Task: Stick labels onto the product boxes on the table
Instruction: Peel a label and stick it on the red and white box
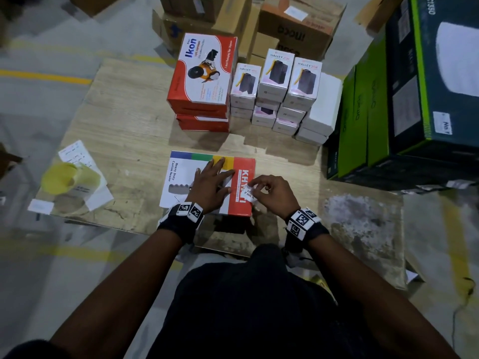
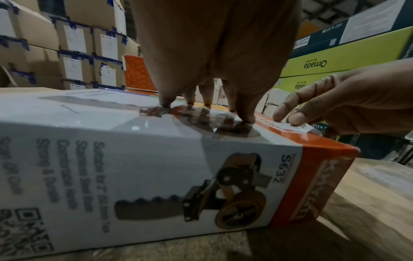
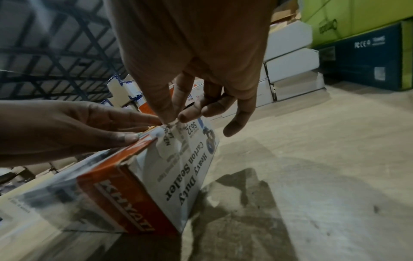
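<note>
— Two hands on one carton? 
— Yes: the left hand [image 1: 211, 182] lies flat, fingers straight, on the box [image 1: 181, 174] marked "KHYATI", "Heavy Duty Carton Sealer", "S632". 
— And the right hand [image 1: 274, 193]? 
— It pinches a white label [image 1: 251, 192] at the box's red end; only "IF SEAL" can be read there. 
— Where does the box lie? 
— Flat at the near edge of the wooden bench [image 1: 124, 120]. 
— Beyond it? 
— Red "Ikon" boxes [image 1: 204, 76] and stacked "HALLEY 20W" boxes [image 1: 276, 73], with green "Omada" cartons [image 1: 363, 104] to the right.
</note>
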`<state>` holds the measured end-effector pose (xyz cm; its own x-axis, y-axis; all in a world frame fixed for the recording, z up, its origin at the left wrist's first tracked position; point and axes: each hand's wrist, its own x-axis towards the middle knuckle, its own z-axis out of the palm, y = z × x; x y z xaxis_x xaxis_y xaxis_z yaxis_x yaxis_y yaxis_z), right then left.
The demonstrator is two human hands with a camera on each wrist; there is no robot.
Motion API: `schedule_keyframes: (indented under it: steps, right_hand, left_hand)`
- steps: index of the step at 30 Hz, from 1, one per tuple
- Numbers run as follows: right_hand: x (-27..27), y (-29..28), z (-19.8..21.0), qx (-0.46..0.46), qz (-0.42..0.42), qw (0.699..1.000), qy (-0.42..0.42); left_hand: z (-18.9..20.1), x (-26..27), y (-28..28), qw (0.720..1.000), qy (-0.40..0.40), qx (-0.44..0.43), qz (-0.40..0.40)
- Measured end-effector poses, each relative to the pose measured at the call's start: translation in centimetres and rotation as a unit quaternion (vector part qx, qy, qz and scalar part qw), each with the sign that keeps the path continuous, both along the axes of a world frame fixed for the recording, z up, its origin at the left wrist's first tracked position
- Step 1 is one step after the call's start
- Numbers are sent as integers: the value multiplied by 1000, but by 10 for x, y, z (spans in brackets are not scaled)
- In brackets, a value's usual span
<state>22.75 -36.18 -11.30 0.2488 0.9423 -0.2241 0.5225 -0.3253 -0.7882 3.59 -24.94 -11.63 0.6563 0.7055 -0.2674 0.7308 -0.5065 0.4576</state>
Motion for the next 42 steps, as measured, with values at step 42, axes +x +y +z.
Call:
schedule_keyframes:
  steps: [42]
  right_hand:
    - [5,11,2,27,111,989,-94]
  left_hand:
    - [-1,0,0,1000,-6,-16,9]
